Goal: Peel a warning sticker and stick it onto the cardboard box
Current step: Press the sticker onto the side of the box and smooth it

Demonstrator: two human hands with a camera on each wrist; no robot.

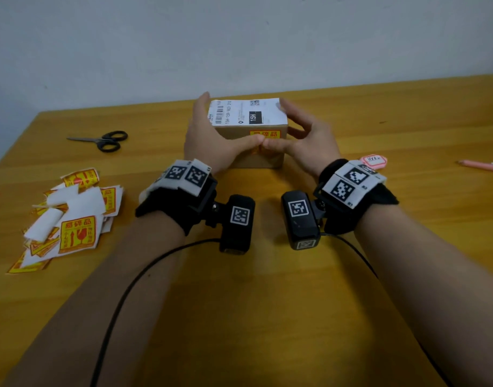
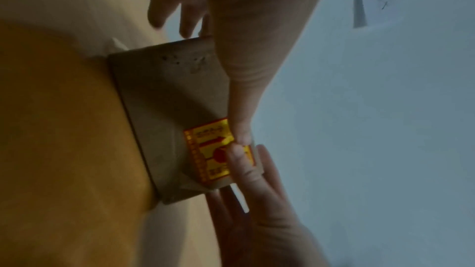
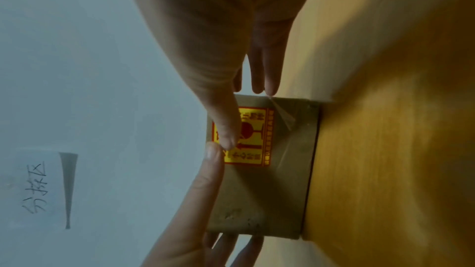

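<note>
A small cardboard box (image 1: 263, 159) with a white shipping label (image 1: 246, 111) on top stands at the middle of the wooden table (image 1: 267, 303). A yellow and red warning sticker (image 1: 265, 134) lies on its near face, close to the top edge. My left hand (image 1: 206, 135) lies along the box's left side with straight fingers, and its thumb (image 2: 239, 98) presses the sticker (image 2: 205, 149). My right hand (image 1: 306, 138) is at the box's right top corner. Its thumb (image 3: 221, 119) presses the sticker (image 3: 254, 135) too, tip to tip with the left thumb (image 3: 208, 170).
A heap of warning stickers and white backing papers (image 1: 69, 219) lies at the left of the table. Black scissors (image 1: 103, 141) lie further back on the left. A pink label (image 1: 373, 160) and a pink pencil (image 1: 480, 165) are at the right. A wall stands just behind the table.
</note>
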